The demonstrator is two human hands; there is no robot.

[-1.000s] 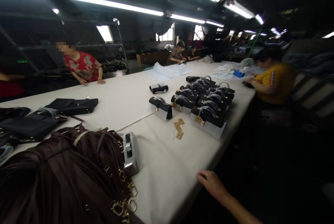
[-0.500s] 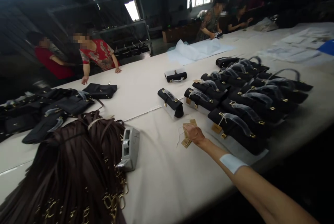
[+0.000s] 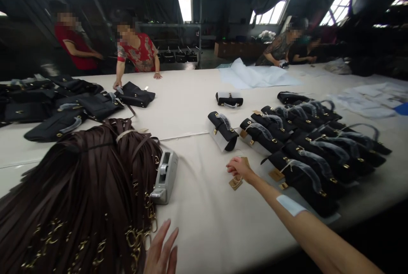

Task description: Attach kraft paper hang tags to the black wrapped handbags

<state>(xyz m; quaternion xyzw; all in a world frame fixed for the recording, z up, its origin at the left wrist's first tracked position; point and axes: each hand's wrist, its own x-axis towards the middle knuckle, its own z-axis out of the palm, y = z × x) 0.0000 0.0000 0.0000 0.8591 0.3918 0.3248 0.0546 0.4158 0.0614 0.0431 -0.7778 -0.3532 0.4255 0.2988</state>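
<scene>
**Right hand closes on paper tags at mid-table**

While the right arm stretches far forward across the white tabletop (image 3: 197, 108), the right hand (image 3: 238, 167) is curled into a loose fist with its grip pinching a small bunch of tan paper tags (image 3: 236, 181). The tags hang just under the knuckles, their thin strings looped up into the fingers, and the lowest tag touches the cloth. A pale patch (image 3: 290, 205) is stuck on the forearm. The left hand (image 3: 162, 252) is at the near edge, fingers spread and holding nothing, just right of a big heap of brown straps (image 3: 73, 197) with gold clasps.

No writing can be read on the tags; they are plain, square-cut and brownish, too small to show print.

A grey tape dispenser (image 3: 165, 176) stands between the straps and the tags. Right of the tags, rows of black handbags (image 3: 306, 138) with gold fittings and wrapped handles sit on white sheets; the nearest carry similar tags. More black bags (image 3: 63, 108) lie at the far left. Other people stand along the far edge of the tabletop.
</scene>
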